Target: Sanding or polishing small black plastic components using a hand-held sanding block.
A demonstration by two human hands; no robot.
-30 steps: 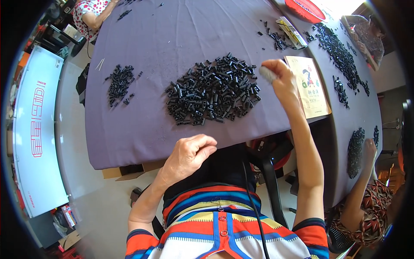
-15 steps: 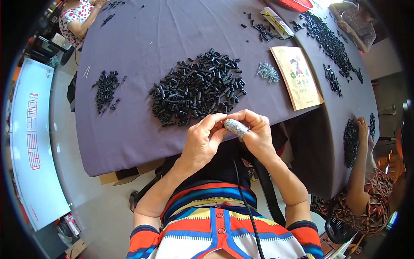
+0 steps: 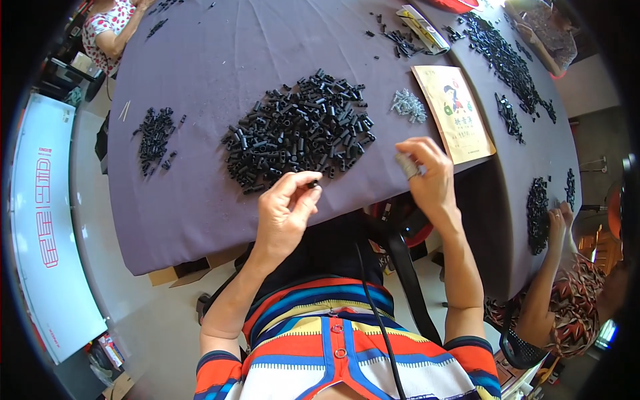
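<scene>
A small black plastic tube (image 3: 312, 184) is pinched between the thumb and forefinger of my left hand (image 3: 285, 210), at the near edge of a big heap of similar black tubes (image 3: 300, 127). My right hand (image 3: 432, 177) hovers to the right with bent fingers, apart from the left one. A grey speckled cover (image 3: 408, 165) is wrapped around its thumb. Nothing shows between those fingers. Just beyond that hand lies a little pile of small silvery pieces, perhaps screws (image 3: 409, 105), beside a yellow booklet (image 3: 455, 115).
A smaller pile of black parts (image 3: 155, 137) and two thin sticks (image 3: 125, 110) lie on the left of the grey-purple tablecloth (image 3: 180, 213). More black parts (image 3: 510, 63) spread across the right-hand table, where a co-worker's hands (image 3: 559, 220) are busy. A black cable (image 3: 377, 313) hangs down my front.
My hands have come apart. The right one moved right and forward towards the silvery pile, while the left shifted slightly left with the black tube. The whole view has moved a little.
</scene>
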